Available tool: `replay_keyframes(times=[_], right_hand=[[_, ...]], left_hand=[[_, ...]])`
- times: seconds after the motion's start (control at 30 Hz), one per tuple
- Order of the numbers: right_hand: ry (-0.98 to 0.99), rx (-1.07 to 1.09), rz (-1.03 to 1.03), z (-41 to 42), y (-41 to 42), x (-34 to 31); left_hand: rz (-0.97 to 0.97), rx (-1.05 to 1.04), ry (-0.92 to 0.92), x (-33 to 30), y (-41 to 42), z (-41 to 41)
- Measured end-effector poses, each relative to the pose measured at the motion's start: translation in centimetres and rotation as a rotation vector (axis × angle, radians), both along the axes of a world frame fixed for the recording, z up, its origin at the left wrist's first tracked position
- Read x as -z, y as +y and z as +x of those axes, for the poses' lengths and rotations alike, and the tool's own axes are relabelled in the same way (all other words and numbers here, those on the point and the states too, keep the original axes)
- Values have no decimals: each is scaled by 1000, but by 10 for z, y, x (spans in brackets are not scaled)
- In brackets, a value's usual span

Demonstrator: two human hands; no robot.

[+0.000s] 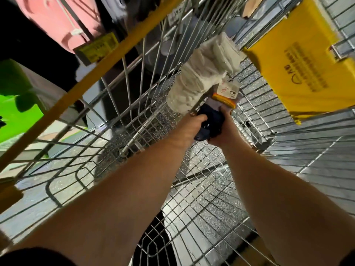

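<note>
- Dark blue cloth sits deep in the wire cart, held between our two hands.
- Our left hand curls its fingers round one side of it.
- Our right hand grips the other side.
- A white cloth roll with a paper tag lies just beside it.
- A yellow bag hangs on the cart wall to our right.

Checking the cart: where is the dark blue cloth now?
Head view, right of centre: the dark blue cloth, gripped between left hand and right hand, below the white bundle.
</note>
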State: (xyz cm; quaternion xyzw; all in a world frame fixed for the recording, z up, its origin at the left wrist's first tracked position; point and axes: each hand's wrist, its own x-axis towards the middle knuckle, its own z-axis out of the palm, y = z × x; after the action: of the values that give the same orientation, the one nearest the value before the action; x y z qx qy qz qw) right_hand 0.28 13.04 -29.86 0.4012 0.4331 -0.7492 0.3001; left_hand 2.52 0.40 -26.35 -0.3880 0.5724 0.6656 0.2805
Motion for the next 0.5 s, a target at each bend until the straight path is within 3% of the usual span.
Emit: replay_keyframes(times=[0.07, 0.27, 0.5], right_hand=[[23, -56, 192, 9, -5, -14], [0, 43, 58, 43, -1, -34], [52, 34, 25, 89, -1, -105]], left_hand=[[33, 36, -33, -10, 2, 7], [-34, 116, -34, -44, 4, 38], [-109, 168, -5, -115, -3, 80]])
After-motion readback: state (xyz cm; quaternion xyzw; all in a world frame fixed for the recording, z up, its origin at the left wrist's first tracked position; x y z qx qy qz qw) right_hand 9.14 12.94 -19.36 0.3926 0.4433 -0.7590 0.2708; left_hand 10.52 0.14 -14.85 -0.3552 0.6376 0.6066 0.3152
